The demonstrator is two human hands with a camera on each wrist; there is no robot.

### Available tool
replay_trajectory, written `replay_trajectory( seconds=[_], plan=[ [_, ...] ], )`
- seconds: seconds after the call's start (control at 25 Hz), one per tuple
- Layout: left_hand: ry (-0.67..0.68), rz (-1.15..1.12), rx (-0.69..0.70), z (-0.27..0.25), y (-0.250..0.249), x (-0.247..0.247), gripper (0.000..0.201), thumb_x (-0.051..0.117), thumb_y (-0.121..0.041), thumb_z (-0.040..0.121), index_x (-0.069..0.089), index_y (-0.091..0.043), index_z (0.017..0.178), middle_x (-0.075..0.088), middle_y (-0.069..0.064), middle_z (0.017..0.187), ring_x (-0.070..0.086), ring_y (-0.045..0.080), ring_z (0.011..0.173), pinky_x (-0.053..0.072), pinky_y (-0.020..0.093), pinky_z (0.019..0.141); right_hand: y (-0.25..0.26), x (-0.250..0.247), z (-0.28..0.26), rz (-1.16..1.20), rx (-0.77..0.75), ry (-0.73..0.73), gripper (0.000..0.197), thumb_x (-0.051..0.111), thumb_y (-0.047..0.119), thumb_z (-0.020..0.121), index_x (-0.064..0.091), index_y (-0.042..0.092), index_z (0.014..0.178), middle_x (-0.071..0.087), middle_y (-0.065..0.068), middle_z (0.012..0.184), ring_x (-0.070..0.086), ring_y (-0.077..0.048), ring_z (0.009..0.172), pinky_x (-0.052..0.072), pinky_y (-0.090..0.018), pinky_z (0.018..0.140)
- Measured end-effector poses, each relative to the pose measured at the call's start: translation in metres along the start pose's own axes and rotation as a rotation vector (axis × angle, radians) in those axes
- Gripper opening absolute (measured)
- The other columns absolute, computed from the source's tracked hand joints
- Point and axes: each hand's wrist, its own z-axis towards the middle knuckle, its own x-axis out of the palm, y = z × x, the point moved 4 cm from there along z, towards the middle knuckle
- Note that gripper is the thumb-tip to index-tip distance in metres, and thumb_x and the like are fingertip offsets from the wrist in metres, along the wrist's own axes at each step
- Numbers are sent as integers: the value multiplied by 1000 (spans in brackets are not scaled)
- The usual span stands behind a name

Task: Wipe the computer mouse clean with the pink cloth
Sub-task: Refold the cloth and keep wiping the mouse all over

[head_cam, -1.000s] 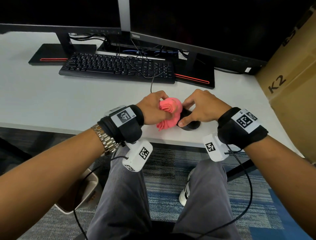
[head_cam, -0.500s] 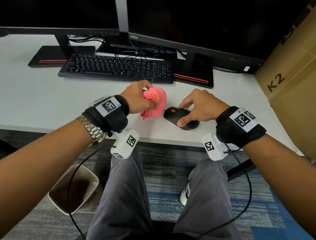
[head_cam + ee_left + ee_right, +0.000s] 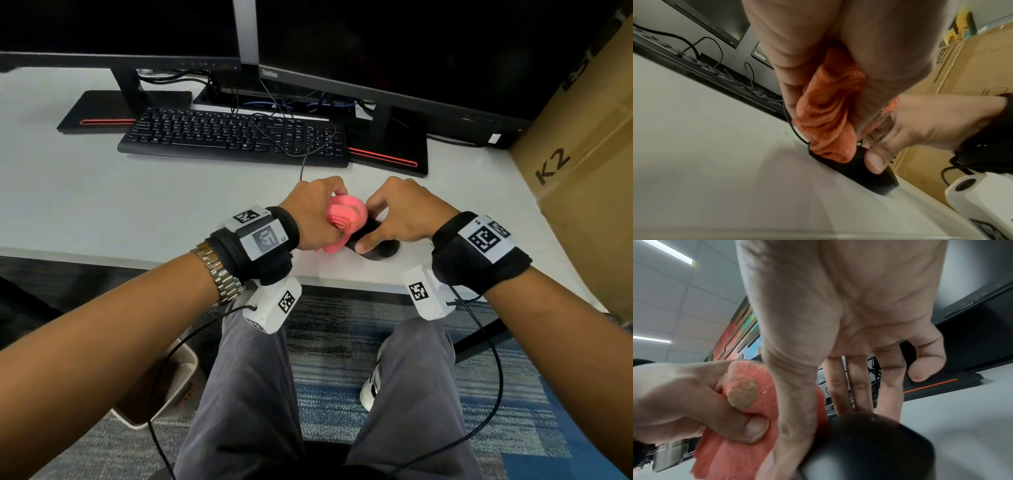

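Pink cloth (image 3: 344, 219), bunched, sits mid-frame in the head view, gripped in the left hand (image 3: 317, 214) w/ fingers curled round it. It presses on the left end of the black mouse (image 3: 375, 240), which lies on the white desk (image 3: 102, 205) near the front edge. Right hand (image 3: 400, 214) holds the mouse from the right: thumb on the near side, fingers bent over the top. Black keyboard (image 3: 233, 137) lies further up the frame, w/ two dark monitors along the top and a cardboard box (image 3: 582, 154) at far right.

Left wrist view: cloth (image 3: 828, 116) looks orange here, hanging centre frame from the curled left fingers (image 3: 793, 73), its lower fold touching the mouse (image 3: 869, 175). Right thumb tip presses the mouse's upper edge, lower right of centre.

Right wrist view: mouse (image 3: 869, 447) fills the bottom centre, blurred. Right hand (image 3: 838, 313) spans it, thumb down the left side, fingertips (image 3: 890, 399) behind; little finger is curled clear at right. Left hand (image 3: 684, 402) at lower left pinches the cloth (image 3: 735, 459), thumb on top; cloth touches the right thumb.
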Motion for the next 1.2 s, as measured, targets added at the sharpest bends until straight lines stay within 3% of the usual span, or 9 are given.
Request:
replay_trajectory(
  seconds=[0.2, 0.32, 0.4, 0.48, 0.6, 0.76, 0.92, 1.08, 1.2],
  plan=[
    [108, -232, 1, 2, 6, 1, 39, 71, -7, 74, 53, -14, 108, 67, 7, 74, 63, 19, 53, 50, 28, 48, -1, 0, 0, 10, 3, -8, 54, 91, 54, 49, 82, 26, 94, 79, 1, 93, 67, -23, 99, 55, -43, 91],
    [6, -385, -68, 8, 21, -16, 33, 73, -2, 75, 54, -12, 100, 63, 9, 80, 60, 22, 69, 51, 32, 62, -3, 1, -3, 27, 10, -27, 58, 92, 50, 54, 79, 25, 105, 77, 2, 105, 64, -21, 107, 53, -42, 95],
    [-102, -433, -109, 13, 31, -28, 31, 75, -3, 75, 51, -18, 90, 61, 6, 82, 58, 21, 73, 50, 30, 62, -4, 2, -4, 48, 9, -33, 62, 92, 47, 55, 77, 23, 110, 74, 3, 110, 62, -18, 104, 52, -43, 96],
    [-161, -393, -122, 17, 37, -37, 31, 75, -8, 76, 50, -19, 92, 62, 4, 86, 60, 18, 73, 51, 30, 61, -5, 4, -7, 71, 2, -35, 62, 93, 45, 56, 77, 22, 111, 73, 4, 111, 61, -17, 97, 53, -45, 95],
    [-175, -251, -114, 21, 41, -36, 36, 74, -14, 74, 50, -17, 101, 65, 8, 93, 62, 20, 74, 54, 32, 62, -5, 6, -11, 89, 12, -52, 64, 94, 42, 55, 76, 20, 113, 73, 4, 112, 60, -20, 103, 52, -45, 95],
    [-120, -95, -102, 25, 33, -22, 39, 70, -11, 76, 50, -15, 109, 65, 8, 81, 62, 18, 60, 47, 20, 44, -5, 6, -11, 98, 16, -61, 65, 94, 45, 53, 77, 21, 111, 73, 4, 110, 59, -21, 105, 52, -46, 94],
    [-24, -13, -127, 33, 20, -7, 43, 66, -8, 74, 48, -14, 113, 59, 7, 76, 62, 20, 50, 50, 28, 42, -4, 5, -8, 76, -2, -40, 64, 94, 46, 54, 78, 21, 110, 74, 4, 109, 59, -20, 102, 54, -44, 92],
    [3, -2, -145, 43, 14, -1, 47, 68, -9, 74, 49, -15, 117, 57, 3, 77, 61, 16, 57, 47, 26, 43, -4, 4, -6, 76, -19, -26, 64, 94, 47, 52, 79, 21, 109, 76, 4, 107, 64, -15, 101, 55, -40, 92],
    [6, 7, -161, 49, 12, -2, 51, 67, -13, 77, 49, -16, 124, 57, 4, 95, 60, 20, 75, 45, 23, 49, -4, 5, -5, 69, -26, -28, 67, 94, 48, 51, 78, 20, 110, 76, 4, 107, 65, -15, 103, 55, -37, 93]
  ],
)
